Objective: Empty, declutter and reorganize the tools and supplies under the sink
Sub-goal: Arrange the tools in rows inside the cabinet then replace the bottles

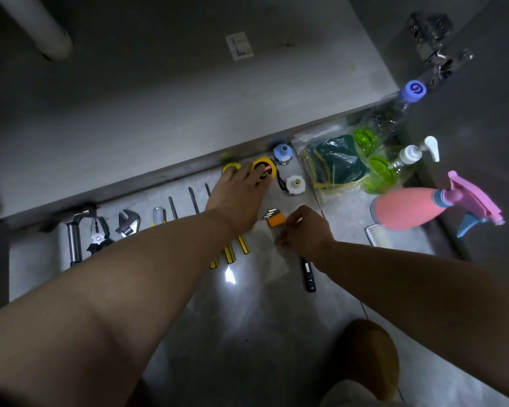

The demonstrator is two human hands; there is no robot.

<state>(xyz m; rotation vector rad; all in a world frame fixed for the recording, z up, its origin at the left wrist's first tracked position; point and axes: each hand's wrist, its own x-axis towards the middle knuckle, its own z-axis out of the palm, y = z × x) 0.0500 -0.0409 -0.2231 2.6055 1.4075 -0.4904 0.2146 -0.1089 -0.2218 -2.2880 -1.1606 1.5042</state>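
Room over cabinet floor (pixel 188 98); screwdrivers (pixel 243 245), spray bottle (pixel 409 208) crowd front.

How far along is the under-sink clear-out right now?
Emptying looks done: hammer, pliers, wrench and screwdrivers lie in a row on the floor. In hand: left hand rests on the tape measure, right hand pinches the hex key set. Left, probably: returning everything, spray bottle included, to the cabinet.

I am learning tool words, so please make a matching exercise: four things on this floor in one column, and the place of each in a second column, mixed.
1 hammer
2 tape measure
3 hex keys
4 spray bottle

A pinched by the right hand
B far right
C far left of the row
D under the left hand

Pairs: 1-C, 2-D, 3-A, 4-B
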